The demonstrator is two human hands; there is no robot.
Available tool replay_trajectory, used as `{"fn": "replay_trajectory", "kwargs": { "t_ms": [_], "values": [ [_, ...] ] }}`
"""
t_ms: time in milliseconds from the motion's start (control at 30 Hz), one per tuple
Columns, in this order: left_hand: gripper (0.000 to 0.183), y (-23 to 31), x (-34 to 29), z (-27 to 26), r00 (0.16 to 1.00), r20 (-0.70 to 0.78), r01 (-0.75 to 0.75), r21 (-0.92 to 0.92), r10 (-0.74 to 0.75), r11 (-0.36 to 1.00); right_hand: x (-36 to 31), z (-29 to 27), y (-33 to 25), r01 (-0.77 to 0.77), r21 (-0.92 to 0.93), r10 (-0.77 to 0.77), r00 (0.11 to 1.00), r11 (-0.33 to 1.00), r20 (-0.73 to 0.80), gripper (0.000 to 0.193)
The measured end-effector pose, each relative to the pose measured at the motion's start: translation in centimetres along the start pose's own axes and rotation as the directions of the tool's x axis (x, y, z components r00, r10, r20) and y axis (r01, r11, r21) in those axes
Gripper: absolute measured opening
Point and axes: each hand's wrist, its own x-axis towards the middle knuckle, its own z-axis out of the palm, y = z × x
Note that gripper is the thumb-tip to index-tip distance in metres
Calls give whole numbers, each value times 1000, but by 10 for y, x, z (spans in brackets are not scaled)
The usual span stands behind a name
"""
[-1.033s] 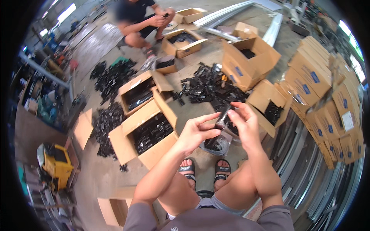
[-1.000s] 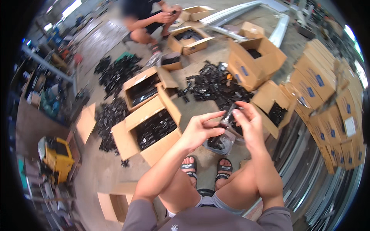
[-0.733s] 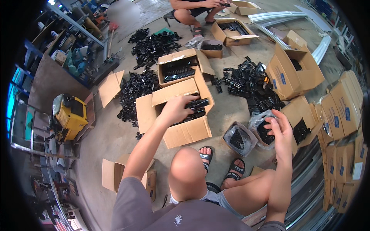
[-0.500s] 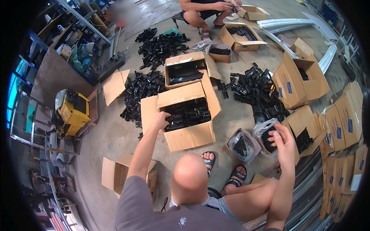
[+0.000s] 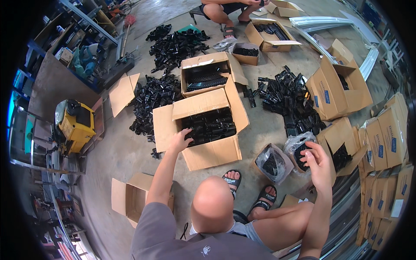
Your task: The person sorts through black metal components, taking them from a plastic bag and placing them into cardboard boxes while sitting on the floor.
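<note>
A squatting person's left hand (image 5: 180,139), fingers curled, touches black plastic parts (image 5: 210,125) inside an open cardboard box (image 5: 212,152). Their right hand (image 5: 318,162), fingers loosely spread, hovers by a clear bag (image 5: 298,145) of parts.

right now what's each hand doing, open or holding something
Left hand: fingers rest on black plastic parts in the open cardboard box; grip cannot be told.
Right hand: open, empty, beside a clear plastic bag.

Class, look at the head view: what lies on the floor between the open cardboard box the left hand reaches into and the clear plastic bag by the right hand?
In the head view, between the cardboard box and the clear plastic bag sits a small open box of black parts on bare concrete.
</note>
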Motion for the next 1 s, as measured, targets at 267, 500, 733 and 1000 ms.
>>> {"fn": "replay_trajectory", "kwargs": {
  "t_ms": [267, 500, 733, 1000],
  "values": [
    [57, 5, 30, 3, 953, 259, 89, 252, -156, 964, 4, -7, -3, -84, 49, 84, 996, 995, -11, 35],
    [49, 9, 67, -2, 983, 176, -12, 342, -51, 940, 6, -21, 8, -90, 28, 91, 995, 996, -30, 35],
    [60, -16, 75, 35, 973, 207, -3, 446, -100, 895, 18, -32, 17, -135, 11, 135, 990, 991, -51, 33],
    [59, -53, 75, 52, 975, 111, 137, 387, -193, 912, 30, -30, 22, -162, -15, 161, 987, 987, -21, 34]
  ]
}}
